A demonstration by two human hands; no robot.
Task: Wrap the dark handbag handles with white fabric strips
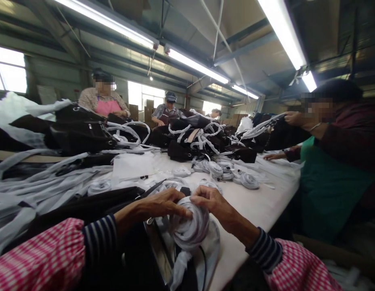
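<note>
Between my hands is a coiled strap wrapped in whitish padding, with a loose tail hanging below it. My left hand grips the coil from the left, its thumb lying across the front. From the upper right, my right hand pinches the coil's edge with fingers and thumb. A black bag with a metal ring lies beneath and to the left of the coil. Part of the coil's far side is hidden by my fingers.
More wrapped coils lie ahead on the white table. Black bags with wrapped straps are heaped across the back and left. A person in a green apron works at the right; other people stand beyond the heap.
</note>
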